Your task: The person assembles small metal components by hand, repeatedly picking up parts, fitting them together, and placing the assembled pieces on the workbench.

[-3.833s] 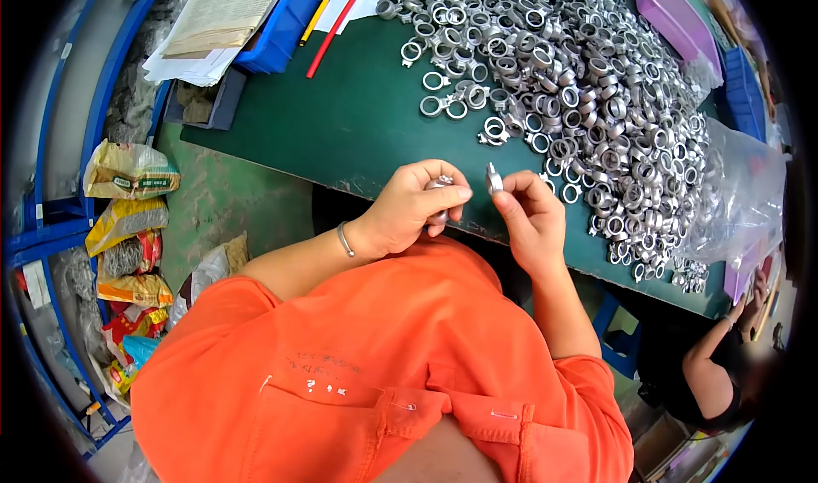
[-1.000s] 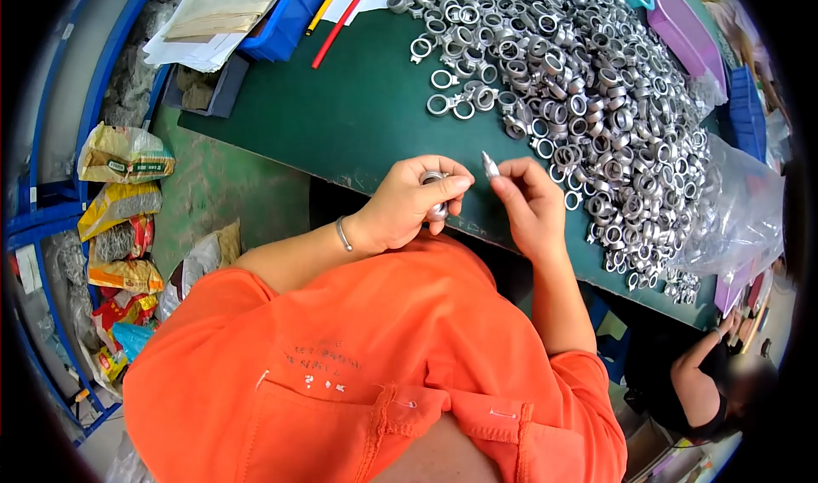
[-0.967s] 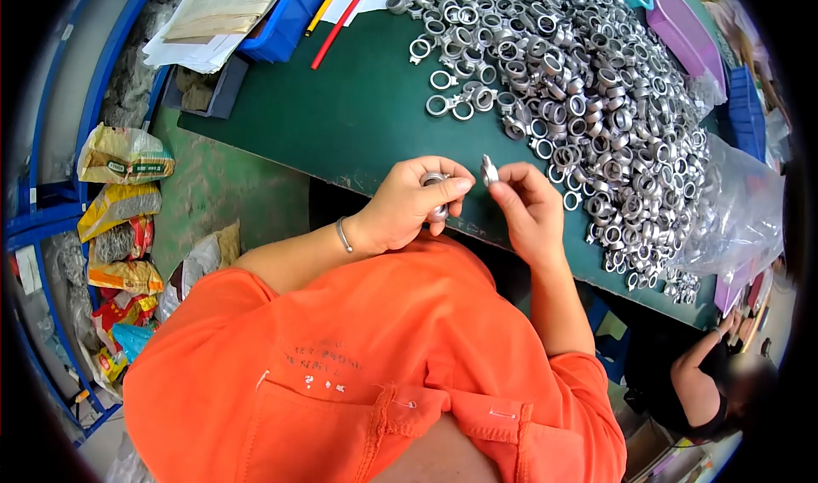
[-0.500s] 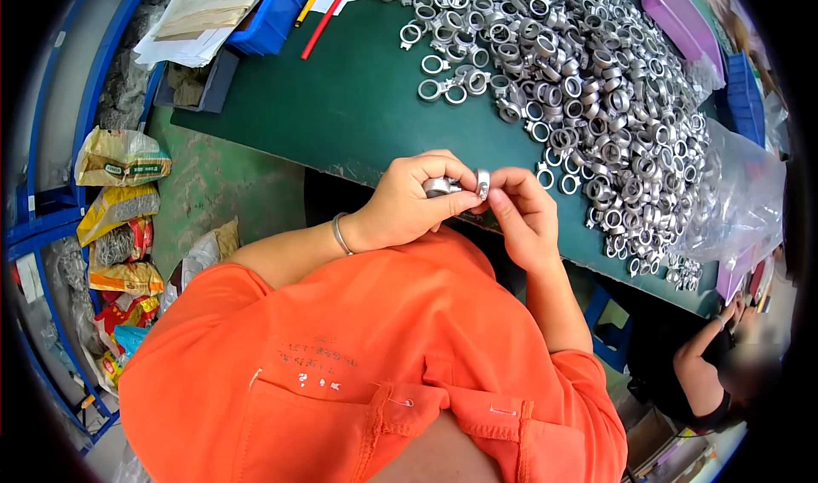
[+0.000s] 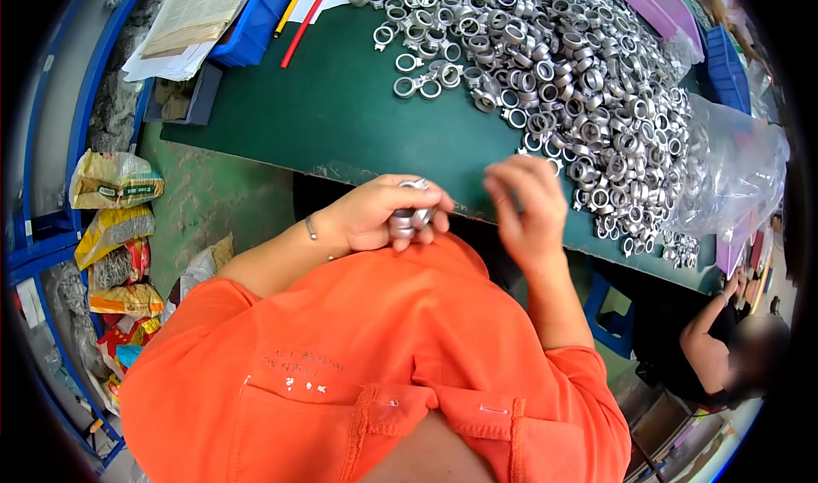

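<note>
My left hand [image 5: 379, 213] is closed around a few metal rings [image 5: 410, 219], held above my lap just off the table's front edge. My right hand [image 5: 530, 204] is raised to the right of it, over the table edge, fingers apart and slightly blurred, with nothing visible between them. Beyond both hands a large heap of grey metal rings [image 5: 588, 100] covers the right part of the green table [image 5: 315, 108]. Several loose rings [image 5: 430, 88] lie at the heap's left side.
A blue bin [image 5: 256, 23] with papers [image 5: 192, 14] stands at the back left, near a red pen [image 5: 308, 23] and a yellow one. A clear plastic bag [image 5: 733, 168] and purple basket [image 5: 656, 4] border the heap. Another person [image 5: 707, 338] sits at the lower right.
The ring that my right fingers pinched is no longer between them. My right hand has drawn away from my left, which has turned more open around its rings. The view has shifted slightly.
</note>
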The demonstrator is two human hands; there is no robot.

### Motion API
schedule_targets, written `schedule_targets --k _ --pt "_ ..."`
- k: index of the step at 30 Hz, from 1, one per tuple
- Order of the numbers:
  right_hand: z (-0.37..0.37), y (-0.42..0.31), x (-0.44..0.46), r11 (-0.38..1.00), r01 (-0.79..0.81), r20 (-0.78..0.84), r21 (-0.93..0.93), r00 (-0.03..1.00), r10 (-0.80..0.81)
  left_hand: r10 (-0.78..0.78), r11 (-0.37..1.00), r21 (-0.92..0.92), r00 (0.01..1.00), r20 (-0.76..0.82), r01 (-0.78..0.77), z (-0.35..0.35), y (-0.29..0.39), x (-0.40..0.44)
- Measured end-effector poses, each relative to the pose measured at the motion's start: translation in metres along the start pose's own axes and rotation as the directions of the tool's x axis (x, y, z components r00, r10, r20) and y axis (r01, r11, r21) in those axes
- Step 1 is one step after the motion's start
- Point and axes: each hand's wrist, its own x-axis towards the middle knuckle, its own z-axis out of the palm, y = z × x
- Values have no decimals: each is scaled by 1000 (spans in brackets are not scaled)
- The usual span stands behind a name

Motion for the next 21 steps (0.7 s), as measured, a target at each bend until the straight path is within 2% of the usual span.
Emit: schedule_targets --k 1,2,5,6,7,8,10,12,13,15,16,18,19,20,21 --pt "-5 9 0 976 -20 -45 -217 999 10 -33 998 56 999 3 33 -4 0 -6" --pt "-10 17 -3 929 -90 -27 -360 996 86 -70 991 114 998 -6 70 -11 -2 -10" --pt "-13 32 -19 900 -129 22 -416 988 152 -102 959 260 993 -52 112 -27 -9 -19" --pt "-13 31 -23 948 -214 23 -234 974 226 -102 959 261 994 -50 112 -32 -12 -14" --pt "-12 29 -26 955 -295 42 -41 954 297 -140 970 186 985 -100 157 -40 -18 -9" --pt "-14 21 -24 866 -445 110 229 896 431 -178 975 109 973 -148 195 -51 -24 -2" --pt "-9 17 -27 674 -465 153 574 869 470 -148 982 105 985 -94 157 -80 -41 27" --pt "-8 9 -26 630 -451 180 632 877 446 -149 959 -257 984 -97 120 -99 -59 59" --pt "-8 7 -25 582 -439 209 684 883 420 -150 959 -257 984 -96 121 -81 -53 62" --pt "-7 7 -26 567 -442 226 695 883 411 39 797 -594 991 -127 -107 -49 -43 63" --pt "-6 7 -26 551 -443 243 707 884 400 39 794 -599 991 -128 -108 -62 -51 71" --pt "-6 9 -28 564 -426 234 707 894 382 118 821 -571 975 186 9 -100 -70 96" --pt "-5 10 -28 578 -402 215 710 905 366 125 820 -572 975 184 3 -83 -56 82" --pt "-3 12 -29 578 -400 218 711 907 361 -22 998 53 999 30 20 -65 -42 65" --pt "-1 14 -29 628 -342 170 699 932 319 -44 753 639 982 -185 155 -50 -31 50"
